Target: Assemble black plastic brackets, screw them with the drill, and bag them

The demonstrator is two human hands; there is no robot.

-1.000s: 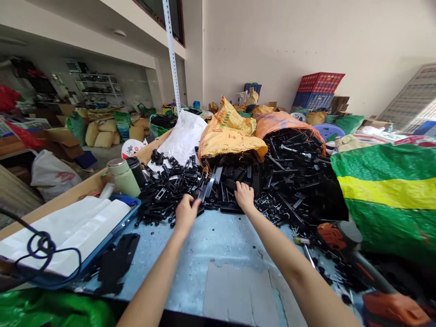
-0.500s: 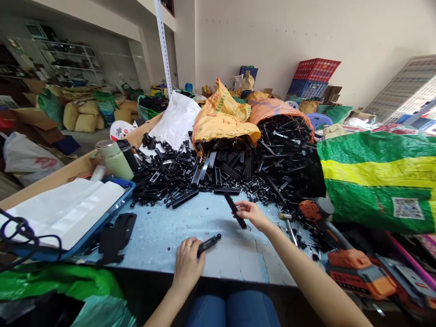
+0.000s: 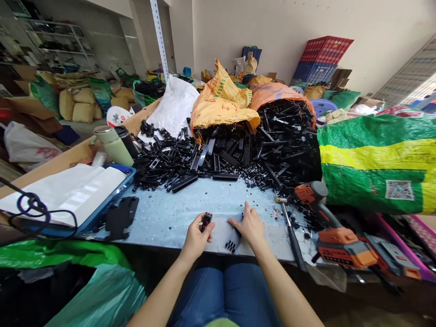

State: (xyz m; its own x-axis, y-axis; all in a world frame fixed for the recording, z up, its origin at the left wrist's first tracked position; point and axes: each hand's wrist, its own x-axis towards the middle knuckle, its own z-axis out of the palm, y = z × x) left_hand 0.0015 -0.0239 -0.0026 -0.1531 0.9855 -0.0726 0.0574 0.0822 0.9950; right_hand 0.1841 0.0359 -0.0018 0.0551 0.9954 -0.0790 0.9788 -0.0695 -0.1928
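Observation:
My left hand (image 3: pixel 196 237) is closed around a small black plastic part (image 3: pixel 205 221), held upright near the front edge of the blue-grey table (image 3: pixel 177 211). My right hand (image 3: pixel 250 226) grips a longer black comb-like plastic part (image 3: pixel 233 239) whose toothed end points toward me. Both hands sit close together just above the table's near edge. A big heap of black plastic parts (image 3: pixel 221 159) spills across the table from an orange-yellow sack (image 3: pixel 221 106) farther back.
An orange cordless drill (image 3: pixel 337 236) and a hammer (image 3: pixel 289 222) lie at the right. A green and yellow sack (image 3: pixel 378 159) stands beyond them. At the left sit a blue tray with white sheets (image 3: pixel 68 195), a black holder (image 3: pixel 121 217) and a green flask (image 3: pixel 114 145).
Both hands pulled back from the heap to the table's near edge, each carrying a black part. The view tilted down, showing my legs.

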